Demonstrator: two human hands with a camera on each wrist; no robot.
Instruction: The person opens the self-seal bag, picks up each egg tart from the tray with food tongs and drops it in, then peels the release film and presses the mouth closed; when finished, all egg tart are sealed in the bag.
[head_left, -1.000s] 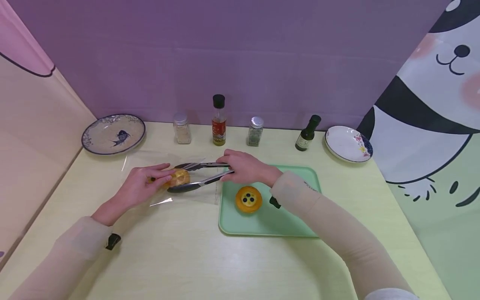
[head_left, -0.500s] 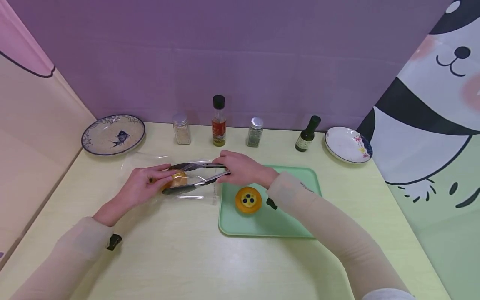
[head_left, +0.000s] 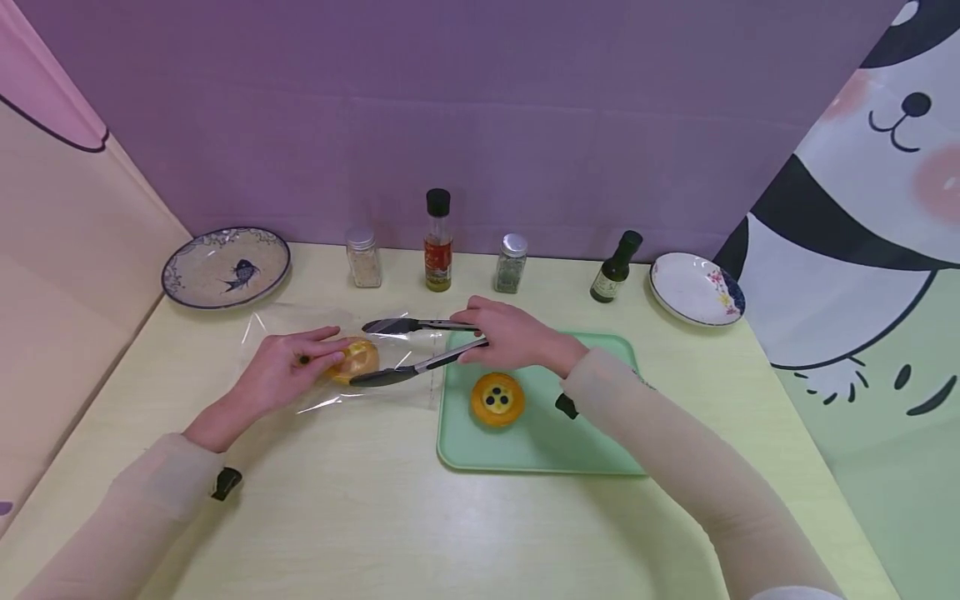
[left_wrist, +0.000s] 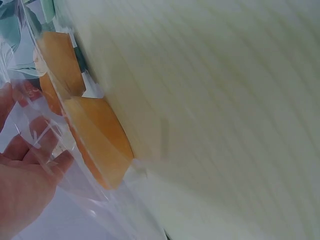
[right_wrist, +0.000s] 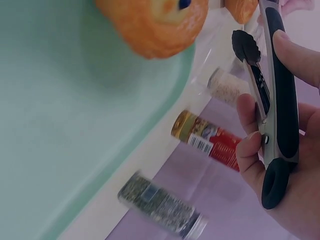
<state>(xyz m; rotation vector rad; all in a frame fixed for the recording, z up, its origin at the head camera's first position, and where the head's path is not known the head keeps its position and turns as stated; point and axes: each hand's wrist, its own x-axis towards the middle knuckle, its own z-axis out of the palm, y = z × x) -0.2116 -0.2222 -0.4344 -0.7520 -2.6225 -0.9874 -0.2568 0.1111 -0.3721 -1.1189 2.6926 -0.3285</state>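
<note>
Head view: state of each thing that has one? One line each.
Tongs: open, held by right hand
Clear bag: lying on table, bagged pastry inside; mouth unclear
Left hand: fingers at the bagged pastry, grip unclear
Tray: flat, dotted pastry on it
Red-label bottle: upright, capped
Pale jar: upright, lid on
Silver-lidded jar: upright, lid on
Dark bottle: upright, capped
Fish plate: face up
Flowered plate: face up

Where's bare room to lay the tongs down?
Widest: the tabletop in front of the clear bag and tray, between the sleeves. Smaller: the patch right of the tray, between the white plate and right sleeve. Crowded: around the bag, with the bun, tongs and left hand, and the back row of bottles and jars.
</note>
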